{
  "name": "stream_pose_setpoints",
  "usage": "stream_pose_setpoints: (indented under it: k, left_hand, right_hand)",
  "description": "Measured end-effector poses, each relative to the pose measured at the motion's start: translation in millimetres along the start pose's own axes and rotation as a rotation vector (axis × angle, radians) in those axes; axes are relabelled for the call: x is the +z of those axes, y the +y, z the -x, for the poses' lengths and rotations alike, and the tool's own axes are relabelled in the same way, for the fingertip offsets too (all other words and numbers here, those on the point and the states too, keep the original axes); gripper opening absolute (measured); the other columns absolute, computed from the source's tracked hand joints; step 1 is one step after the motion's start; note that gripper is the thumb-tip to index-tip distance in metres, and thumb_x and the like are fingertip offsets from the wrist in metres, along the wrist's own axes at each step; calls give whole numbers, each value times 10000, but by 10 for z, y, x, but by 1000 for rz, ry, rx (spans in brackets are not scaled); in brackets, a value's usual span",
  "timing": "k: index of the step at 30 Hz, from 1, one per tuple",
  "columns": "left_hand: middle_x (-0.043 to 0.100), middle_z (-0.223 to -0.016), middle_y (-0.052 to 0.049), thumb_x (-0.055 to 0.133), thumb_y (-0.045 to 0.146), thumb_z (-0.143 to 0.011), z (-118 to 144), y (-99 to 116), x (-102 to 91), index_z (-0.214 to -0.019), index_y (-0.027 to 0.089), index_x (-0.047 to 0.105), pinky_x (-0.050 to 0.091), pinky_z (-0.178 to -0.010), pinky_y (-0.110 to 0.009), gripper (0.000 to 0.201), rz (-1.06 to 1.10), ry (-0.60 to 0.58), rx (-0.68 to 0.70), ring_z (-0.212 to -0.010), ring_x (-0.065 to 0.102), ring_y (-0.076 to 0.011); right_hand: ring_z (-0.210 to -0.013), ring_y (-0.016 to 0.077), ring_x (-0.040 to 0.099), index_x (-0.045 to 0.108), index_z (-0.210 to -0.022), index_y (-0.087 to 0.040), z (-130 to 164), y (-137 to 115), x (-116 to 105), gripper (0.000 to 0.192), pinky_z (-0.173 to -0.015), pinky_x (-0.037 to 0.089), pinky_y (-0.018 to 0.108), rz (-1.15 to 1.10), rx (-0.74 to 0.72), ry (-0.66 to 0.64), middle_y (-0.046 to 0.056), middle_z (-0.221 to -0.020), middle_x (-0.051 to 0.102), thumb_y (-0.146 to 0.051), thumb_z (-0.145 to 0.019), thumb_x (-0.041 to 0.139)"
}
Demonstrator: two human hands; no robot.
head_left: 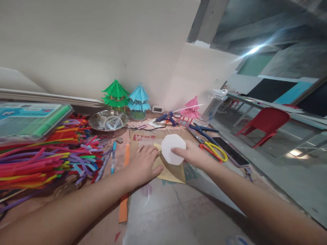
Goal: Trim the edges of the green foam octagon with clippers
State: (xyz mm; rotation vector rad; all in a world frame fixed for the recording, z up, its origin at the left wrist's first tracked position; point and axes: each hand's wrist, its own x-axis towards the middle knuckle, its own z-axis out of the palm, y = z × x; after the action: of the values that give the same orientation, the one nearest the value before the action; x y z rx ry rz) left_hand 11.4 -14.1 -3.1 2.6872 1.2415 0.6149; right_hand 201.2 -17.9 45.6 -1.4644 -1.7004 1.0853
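My right hand (192, 153) holds a white octagonal paper piece (173, 148) by its right edge, lifted a little over the table. My left hand (143, 163) lies flat, fingers apart, pressing on a tan sheet of paper (172, 173) that rests on brown cardboard (149, 136). The white piece overlaps the upper part of the tan sheet.
A heap of coloured pipe cleaners (46, 154) and a clear plastic box (30, 120) fill the left. Behind stand green (115, 95), blue (139, 98) and pink (191, 108) paper pagodas, a metal bowl (108, 120), a glue gun (166, 117), a bottle (213, 103). Scissors (214, 149) and a phone (230, 151) lie right.
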Motion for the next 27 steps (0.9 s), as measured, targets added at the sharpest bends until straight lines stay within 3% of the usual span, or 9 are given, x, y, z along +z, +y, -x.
stream_pose_setpoints:
  k: [3, 7, 10, 14, 16, 20, 22, 27]
  left_hand:
    - [587, -1062, -99, 559, 294, -796, -2, -7, -28, -996, 172, 546, 416, -905, -432, 235, 93, 67, -30, -1053, 512, -273]
    - [562, -1142, -117, 498, 293, -865, 0, -8, -83, -1139, 168, 461, 423, -925, -416, 304, 184, 311, 10, -1097, 507, -243]
    - [504, -1268, -112, 504, 283, -882, 15, 11, -112, -1246, 196, 393, 368, -1010, -406, 390, 162, 418, 136, -1203, 443, -220]
    - [591, -1139, -65, 483, 215, -888, 31, 32, -138, -1071, 219, 533, 395, -974, -373, 190, 188, 380, 254, -1103, 511, -188]
    - [634, -1026, -45, 486, 205, -881, 29, 35, -151, -972, 219, 573, 418, -924, -357, 127, 222, 380, 234, -1013, 550, -180]
    - [651, -887, -25, 502, 241, -866, 20, 56, -174, -889, 209, 580, 439, -820, -315, 88, 280, 461, 97, -887, 578, -170]
    - [636, -813, -13, 503, 269, -857, 16, 82, -188, -827, 199, 566, 445, -754, -289, 99, 315, 507, -16, -813, 580, -161]
    - [611, -731, 9, 506, 309, -831, 10, 155, -215, -759, 195, 538, 439, -628, -246, 138, 422, 494, -265, -705, 571, -144]
  right_hand:
    - [-347, 37, 254, 572, -744, -156, -14, 138, -4, 247, -336, 190, 159, -545, 101, -56, -72, -446, 447, -370, -651, 650]
    - [-317, 7, 153, 574, -723, -145, 21, 295, 18, 298, -298, 148, 135, -894, 157, -148, -92, -396, 415, -391, -636, 719]
    - [-301, 1, 138, 578, -742, -137, 38, 353, 64, 250, -289, 148, 130, -1005, 220, -174, -86, -407, 449, -340, -671, 706]
    - [-279, 25, 198, 587, -800, -145, 45, 373, 124, 252, -280, 134, 144, -1070, 333, -277, -58, -442, 507, -388, -750, 627]
    - [-286, 49, 244, 596, -806, -148, 54, 372, 139, 365, -288, 155, 154, -1077, 316, -374, -45, -425, 493, -507, -807, 531]
    - [-291, 78, 290, 624, -811, -138, 64, 370, 139, 673, -321, 232, 186, -1014, 121, -538, -39, -372, 436, -730, -807, 304]
    - [-282, 74, 278, 624, -796, -142, 54, 375, 137, 684, -318, 235, 190, -962, 59, -502, -49, -369, 427, -756, -781, 323]
    - [-307, 40, 280, 486, -654, -182, 9, 396, 181, 440, -320, 233, 158, -797, -27, -117, -83, -395, 438, -584, -685, 662]
